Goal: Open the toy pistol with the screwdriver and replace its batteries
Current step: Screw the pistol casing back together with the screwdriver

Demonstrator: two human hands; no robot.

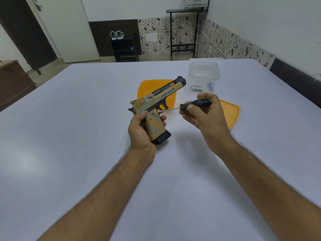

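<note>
Fingers curled round toy pistol (157,108) grip, left hand (141,130), right hand (202,110) pinching screwdriver (191,105)

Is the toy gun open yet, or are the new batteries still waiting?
Not open yet. The left hand holds the toy pistol while the right hand sets the screwdriver tip against its side. The batteries lie on the table, still to go in.
</note>
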